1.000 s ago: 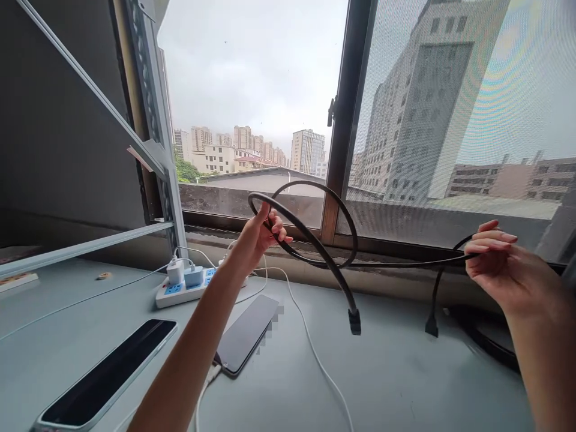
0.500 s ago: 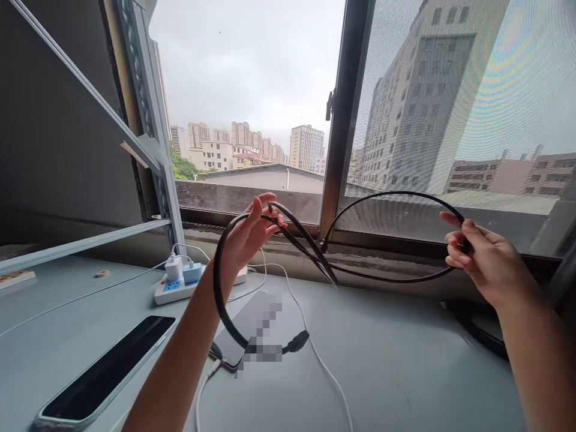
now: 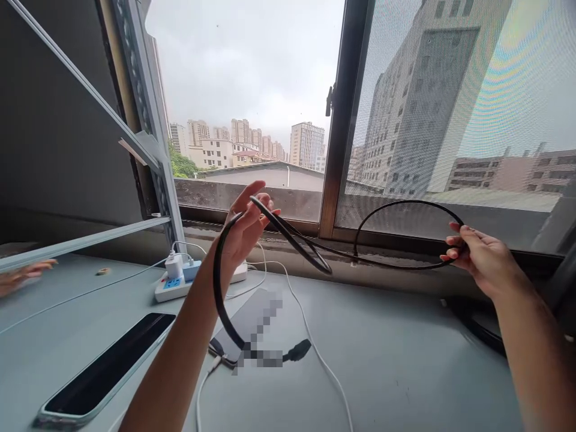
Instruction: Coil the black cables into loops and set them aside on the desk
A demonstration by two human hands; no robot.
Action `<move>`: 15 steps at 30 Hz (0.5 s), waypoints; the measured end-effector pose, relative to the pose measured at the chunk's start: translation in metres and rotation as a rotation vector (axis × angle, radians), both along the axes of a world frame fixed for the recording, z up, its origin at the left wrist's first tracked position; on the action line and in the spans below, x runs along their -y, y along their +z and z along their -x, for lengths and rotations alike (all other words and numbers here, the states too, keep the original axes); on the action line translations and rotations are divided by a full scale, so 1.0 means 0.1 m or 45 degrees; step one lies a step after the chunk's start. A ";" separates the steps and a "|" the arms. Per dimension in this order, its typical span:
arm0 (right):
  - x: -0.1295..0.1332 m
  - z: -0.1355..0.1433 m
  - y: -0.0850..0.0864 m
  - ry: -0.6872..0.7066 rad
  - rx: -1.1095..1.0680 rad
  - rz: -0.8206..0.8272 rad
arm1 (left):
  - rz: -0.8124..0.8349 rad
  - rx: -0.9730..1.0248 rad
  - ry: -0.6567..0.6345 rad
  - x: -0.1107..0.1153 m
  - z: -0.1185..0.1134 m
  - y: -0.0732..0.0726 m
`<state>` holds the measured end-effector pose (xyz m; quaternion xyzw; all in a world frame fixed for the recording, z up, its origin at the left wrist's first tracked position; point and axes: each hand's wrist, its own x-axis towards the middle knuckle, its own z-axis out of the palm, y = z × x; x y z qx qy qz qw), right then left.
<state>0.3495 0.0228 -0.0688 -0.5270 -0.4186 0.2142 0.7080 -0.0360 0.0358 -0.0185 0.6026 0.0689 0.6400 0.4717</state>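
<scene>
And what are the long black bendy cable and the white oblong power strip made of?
The long black bendy cable looks rubber- or plastic-coated: it curves in smooth loops with a soft sheen; its inside is hidden. The white oblong power strip seems hard plastic, smooth and fairly matte: its straight, moulded-looking edges suggest that.

Three bare hands: the person's left hand (image 3: 247, 225), right hand (image 3: 479, 255) and a co-worker's hand (image 3: 24, 277) toward the left of the blue-grey desk (image 3: 382, 372). Two cables: one looped black cable (image 3: 218, 288), one coiled black cable (image 3: 479, 333) near the desk's back edge. Two flat rectangular devices: one pale-cased, black-screened phone (image 3: 110, 366), one grey slab (image 3: 245, 318). One white plastic power strip (image 3: 171, 294) (partly behind the left forearm (image 3: 180, 342)), with two plugs visible: a white plug (image 3: 173, 268), a blue plug (image 3: 191, 271).
</scene>
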 end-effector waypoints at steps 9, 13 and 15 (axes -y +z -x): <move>0.00 0.13 -0.06 0.170 0.162 0.366 | -0.263 -0.558 0.175 0.00 -0.11 -0.08; -0.13 0.23 -0.21 0.098 0.570 0.361 | -0.263 -0.609 0.216 0.10 -0.33 -0.14; -0.17 0.39 -0.26 0.021 0.738 0.289 | -0.263 -0.580 0.244 0.11 -0.44 -0.19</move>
